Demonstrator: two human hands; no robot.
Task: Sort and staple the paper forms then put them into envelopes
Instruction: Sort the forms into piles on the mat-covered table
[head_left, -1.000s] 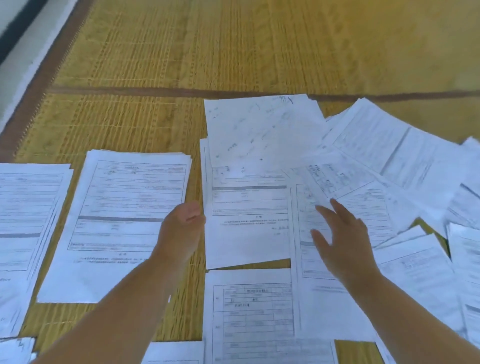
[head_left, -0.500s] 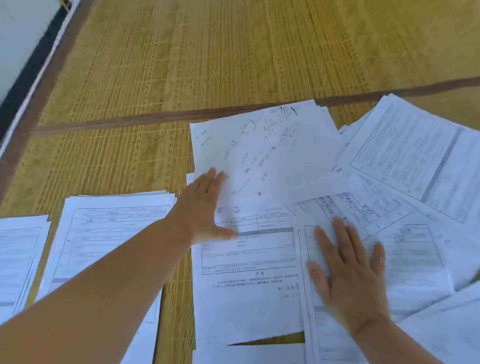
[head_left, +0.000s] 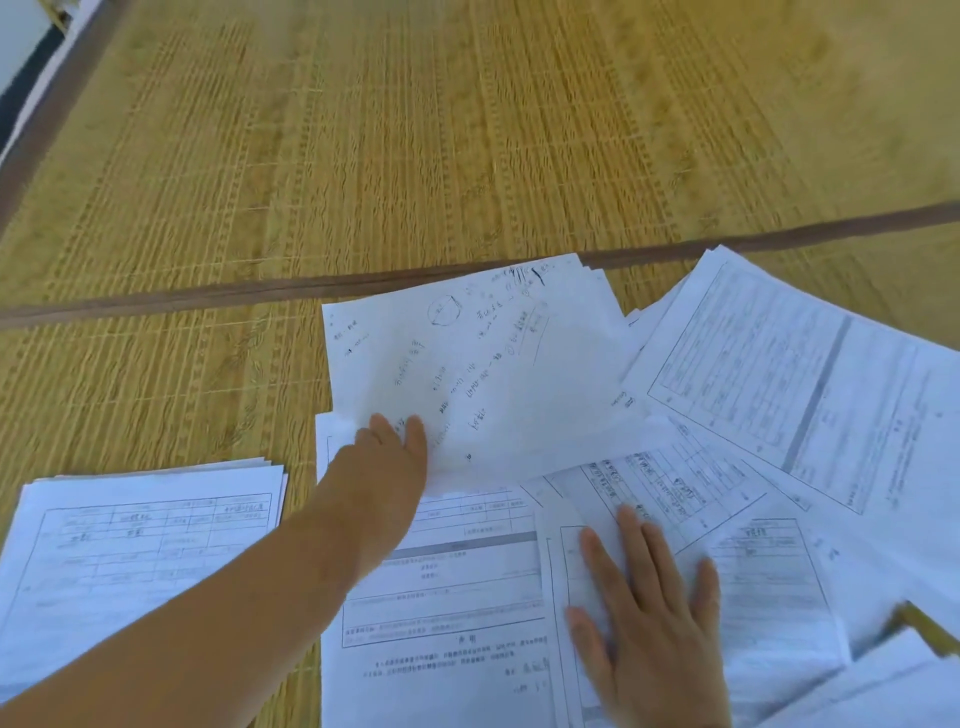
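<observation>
Bare mat beyond the scattered forms lies open.

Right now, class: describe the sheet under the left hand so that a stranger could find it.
Find the dark strip across the straw mat. Just below its middle lies the handwritten sheet, its near corner under the left hand. Neighbouring sheets carry printed tables; this one has loose scribbles.

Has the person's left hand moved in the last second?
Yes. The left hand has gone forward and to the right, from the gap beside the left stack of forms up to the near edge of the handwritten sheet.
</observation>
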